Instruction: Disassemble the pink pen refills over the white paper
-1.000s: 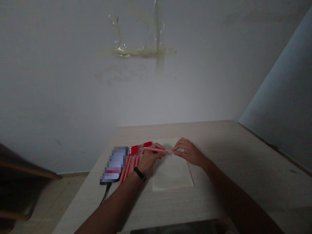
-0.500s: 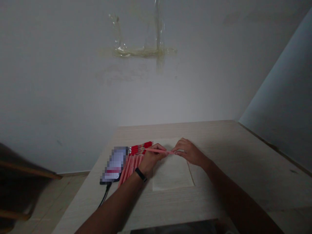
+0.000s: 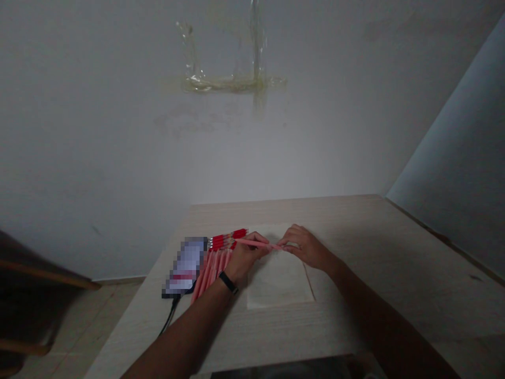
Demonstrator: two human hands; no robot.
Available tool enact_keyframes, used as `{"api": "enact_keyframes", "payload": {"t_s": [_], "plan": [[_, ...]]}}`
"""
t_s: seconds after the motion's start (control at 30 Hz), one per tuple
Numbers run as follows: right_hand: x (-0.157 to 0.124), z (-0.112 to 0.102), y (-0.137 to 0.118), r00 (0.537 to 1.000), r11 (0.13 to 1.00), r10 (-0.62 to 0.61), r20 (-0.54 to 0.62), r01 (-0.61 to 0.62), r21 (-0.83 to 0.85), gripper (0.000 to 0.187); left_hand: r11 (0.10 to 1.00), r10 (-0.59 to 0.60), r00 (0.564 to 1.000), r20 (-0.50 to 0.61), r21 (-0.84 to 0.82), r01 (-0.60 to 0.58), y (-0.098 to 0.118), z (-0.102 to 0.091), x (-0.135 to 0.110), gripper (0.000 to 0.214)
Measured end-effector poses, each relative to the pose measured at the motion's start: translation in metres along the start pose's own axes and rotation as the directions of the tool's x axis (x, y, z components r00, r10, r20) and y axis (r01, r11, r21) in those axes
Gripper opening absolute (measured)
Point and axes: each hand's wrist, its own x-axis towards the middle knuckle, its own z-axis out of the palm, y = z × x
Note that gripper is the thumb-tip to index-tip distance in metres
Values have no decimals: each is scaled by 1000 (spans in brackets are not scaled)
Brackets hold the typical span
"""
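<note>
A slim pink pencil point(image 3: 252, 243) lies crosswise between my two hands, just above a pale sheet point(image 3: 280, 287). Its narrowed end points left. My left hand point(image 3: 246, 259), wearing a black wristband point(image 3: 228, 282), is closed around its middle. The fingertips of my right hand point(image 3: 305, 246) pinch the right end, and how that end is shaped cannot be made out. Beside my left wrist lies a row of pink pencils point(image 3: 209, 271), partly covered by that hand. Several red pencils point(image 3: 221, 241) sit bunched behind them.
A phone point(image 3: 183, 268) with a blurred screen lies at the left, a black cable point(image 3: 169, 316) running from it to the front. The light wooden table point(image 3: 394, 252) meets a grey wall point(image 3: 315, 131) with tape on it. Dark furniture point(image 3: 31, 305) stands at the far left.
Both hands keep the same grip on the pink pencil. Only tiny finger movements show, and the pencil's left end has shifted very slightly.
</note>
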Motion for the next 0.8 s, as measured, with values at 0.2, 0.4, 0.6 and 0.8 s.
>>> {"api": "enact_keyframes", "payload": {"t_s": [0.2, 0.4, 0.6, 0.8], "plan": [[0, -2, 0, 1000, 1000, 15, 6, -15, -2, 18, 1000, 8, 999, -32, 16, -7, 0, -1, 1, 26], [0, -3, -7, 1000, 1000, 27, 11, -26, -9, 15, 1000, 24, 999, -30, 17, -24, -6, -2, 3, 26], [1, 2, -11, 998, 998, 64, -14, -64, -24, 15, 1000, 27, 1000, -4, -16, -27, -10, -1, 3, 27], [0, -1, -7, 996, 997, 80, -29, -81, -20, 13, 999, -9, 1000, -15, -37, 8, -5, 0, 3, 30]]}}
